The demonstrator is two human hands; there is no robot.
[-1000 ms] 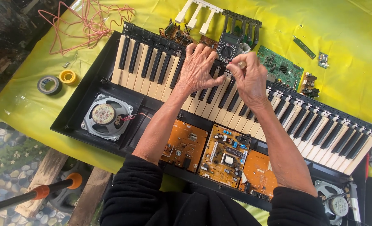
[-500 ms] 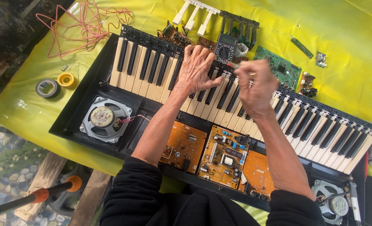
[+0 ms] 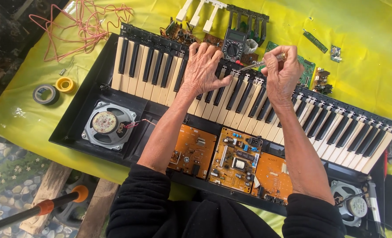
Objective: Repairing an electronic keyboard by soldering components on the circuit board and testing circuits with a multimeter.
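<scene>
One view only, the head cam, so we go through it top to bottom. Both our hands sit on the opened keyboard [image 3: 231, 94], which lies across the yellow sheet [image 3: 363, 26] with its lid off.

Left hand [image 3: 203, 68] lies flat with fingers spread, pressing on the keys near the back edge, pretty much where it was a second ago.

Right hand [image 3: 282, 72] is what changed: a second ago it hovered just right of the left one, over the keys, and now it has pulled back a little with the screwdriver [image 3: 260, 64] showing clearly. Fingers are pinched together round the handle, and the shaft points left, tip down at the back row of the keys, just beside our left fingertips. We reckon that means the tool is now lined up on something at the key hinges, though the exact spot is too small to tell.

Behind the hands sits a multimeter [image 3: 234, 46]. Near us, three orange boards [image 3: 235, 161] lie exposed in the case, with a speaker [image 3: 109, 124] at the left end.
</scene>
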